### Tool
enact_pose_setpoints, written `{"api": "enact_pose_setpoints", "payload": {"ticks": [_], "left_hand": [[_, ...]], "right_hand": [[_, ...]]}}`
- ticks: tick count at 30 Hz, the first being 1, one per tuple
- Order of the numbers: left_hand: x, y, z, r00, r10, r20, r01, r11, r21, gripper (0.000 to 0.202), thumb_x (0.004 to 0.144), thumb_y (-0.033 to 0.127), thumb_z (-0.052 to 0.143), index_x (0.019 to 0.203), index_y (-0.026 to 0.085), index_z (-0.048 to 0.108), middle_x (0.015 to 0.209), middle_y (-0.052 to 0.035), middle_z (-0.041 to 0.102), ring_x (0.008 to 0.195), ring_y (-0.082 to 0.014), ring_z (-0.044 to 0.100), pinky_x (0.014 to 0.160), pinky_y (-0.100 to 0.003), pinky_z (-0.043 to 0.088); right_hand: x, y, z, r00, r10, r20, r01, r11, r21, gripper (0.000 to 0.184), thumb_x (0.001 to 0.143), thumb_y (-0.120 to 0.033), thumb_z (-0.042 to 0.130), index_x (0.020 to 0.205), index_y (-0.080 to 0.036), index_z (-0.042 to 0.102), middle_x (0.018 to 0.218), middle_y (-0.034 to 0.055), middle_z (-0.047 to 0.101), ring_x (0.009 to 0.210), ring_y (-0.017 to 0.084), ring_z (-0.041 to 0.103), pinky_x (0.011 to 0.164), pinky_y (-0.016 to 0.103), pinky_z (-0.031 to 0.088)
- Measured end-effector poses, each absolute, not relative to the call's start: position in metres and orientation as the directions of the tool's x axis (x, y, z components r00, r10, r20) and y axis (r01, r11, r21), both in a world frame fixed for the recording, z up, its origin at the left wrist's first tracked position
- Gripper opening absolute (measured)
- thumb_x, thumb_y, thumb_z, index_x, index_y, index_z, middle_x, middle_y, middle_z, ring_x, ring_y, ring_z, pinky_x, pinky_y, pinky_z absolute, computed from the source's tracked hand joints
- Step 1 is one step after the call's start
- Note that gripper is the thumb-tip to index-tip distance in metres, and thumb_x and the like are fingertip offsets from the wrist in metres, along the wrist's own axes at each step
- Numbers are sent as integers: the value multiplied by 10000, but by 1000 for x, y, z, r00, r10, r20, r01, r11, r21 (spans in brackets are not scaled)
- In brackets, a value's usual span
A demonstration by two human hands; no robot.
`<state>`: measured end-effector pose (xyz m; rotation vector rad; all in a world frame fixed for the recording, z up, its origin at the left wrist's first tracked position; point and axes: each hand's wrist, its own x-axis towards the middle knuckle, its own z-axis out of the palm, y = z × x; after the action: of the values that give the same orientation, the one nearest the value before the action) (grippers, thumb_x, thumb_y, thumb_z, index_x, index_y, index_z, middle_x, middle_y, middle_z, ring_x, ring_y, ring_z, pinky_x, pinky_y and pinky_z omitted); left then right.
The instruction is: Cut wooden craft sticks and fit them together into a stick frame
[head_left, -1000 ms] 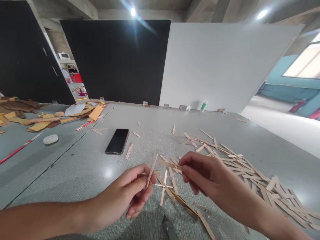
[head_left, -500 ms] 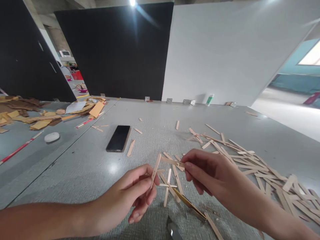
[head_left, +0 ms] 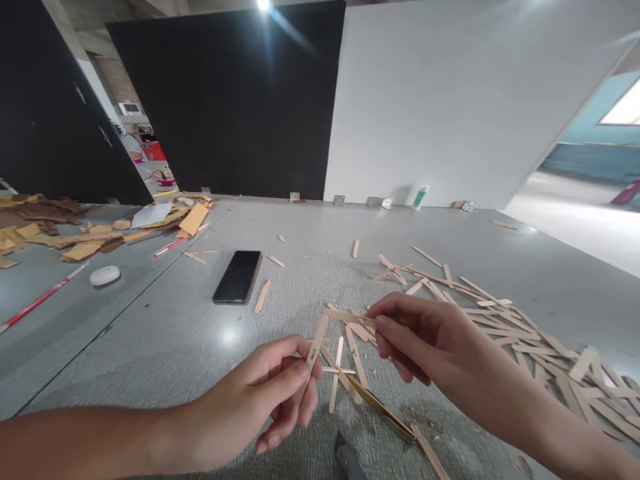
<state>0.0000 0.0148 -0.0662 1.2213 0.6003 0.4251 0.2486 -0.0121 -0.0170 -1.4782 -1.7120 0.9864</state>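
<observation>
Centrally, left hand (head_left: 273,383) pinched a slotted stick (head_left: 319,333) in its fingers, right hand (head_left: 423,333) a second stick (head_left: 346,316), ends seemingly touching, over grey table (head_left: 310,263). Stick heap (head_left: 537,353) lay at three o'clock, phone (head_left: 237,277) ten, black panel (head_left: 230,107) eleven, white panel (head_left: 440,100) one.

Black panel (head_left: 225,100) beside white panel (head_left: 430,100), bright window (head_left: 623,107) far right.
</observation>
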Motion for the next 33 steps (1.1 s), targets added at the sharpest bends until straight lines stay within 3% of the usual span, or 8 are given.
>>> {"api": "enact_pose_setpoints", "payload": {"ticks": [5, 7, 12, 14, 19, 24, 33], "left_hand": [[2, 16, -70, 794, 578, -192, 2, 313, 950, 225, 1071, 388, 476, 990, 188, 540, 1018, -68, 707, 429, -35, 552, 344, -130, 346], [3, 15, -72, 790, 581, -195, -10, 331, 944, 223, 1067, 373, 492, 983, 180, 565, 951, -48, 693, 440, -43, 565, 344, -121, 382], [4, 15, -76, 804, 566, -183, -42, 362, 931, 290, 1091, 365, 435, 925, 169, 569, 566, 25, 556, 426, -72, 517, 395, -123, 438], [4, 15, -77, 809, 560, -176, -56, 372, 927, 279, 1088, 359, 447, 925, 165, 563, 583, 21, 562, 419, -69, 535, 398, -125, 447], [3, 15, -78, 814, 562, -145, -111, 396, 912, 228, 1071, 345, 494, 948, 160, 549, 865, -40, 655, 454, -59, 609, 403, -137, 476], [4, 13, -78, 811, 562, -162, -90, 393, 915, 246, 1086, 317, 426, 935, 162, 544, 836, -24, 621, 457, -42, 548, 416, -131, 450], [5, 14, -79, 830, 511, -224, 14, 382, 924, 368, 1009, 538, 561, 925, 181, 532, 784, -15, 601, 474, -63, 503, 458, -187, 376]], "right_hand": [[246, -12, -17, -151, 989, 0, 497, 76, -865, 240, 1032, -406, 574, 894, -238, 675, 687, -31, 638, 530, 103, 537, 492, 260, 413], [246, -13, -17, -164, 986, -2, 490, 80, -868, 234, 1036, -397, 570, 893, -238, 665, 688, -34, 637, 539, 105, 537, 512, 261, 424], [247, -16, -18, -193, 981, -14, 499, 86, -862, 237, 1050, -407, 550, 926, -238, 661, 699, -35, 640, 559, 109, 546, 537, 265, 435], [246, -15, -18, -181, 983, -19, 507, 77, -858, 230, 1050, -399, 547, 933, -237, 661, 707, -34, 646, 555, 105, 549, 514, 257, 420], [245, -14, -17, -181, 984, 0, 504, 92, -858, 233, 1049, -371, 542, 904, -226, 651, 702, -31, 649, 546, 99, 543, 506, 253, 410], [245, -16, -16, -184, 983, -7, 488, 85, -868, 236, 1057, -377, 525, 933, -225, 656, 703, -30, 646, 544, 97, 537, 509, 251, 412], [246, -16, -21, -201, 979, -22, 414, 64, -908, 209, 1056, -349, 536, 941, -220, 654, 691, -36, 622, 542, 90, 522, 492, 232, 389]]}}
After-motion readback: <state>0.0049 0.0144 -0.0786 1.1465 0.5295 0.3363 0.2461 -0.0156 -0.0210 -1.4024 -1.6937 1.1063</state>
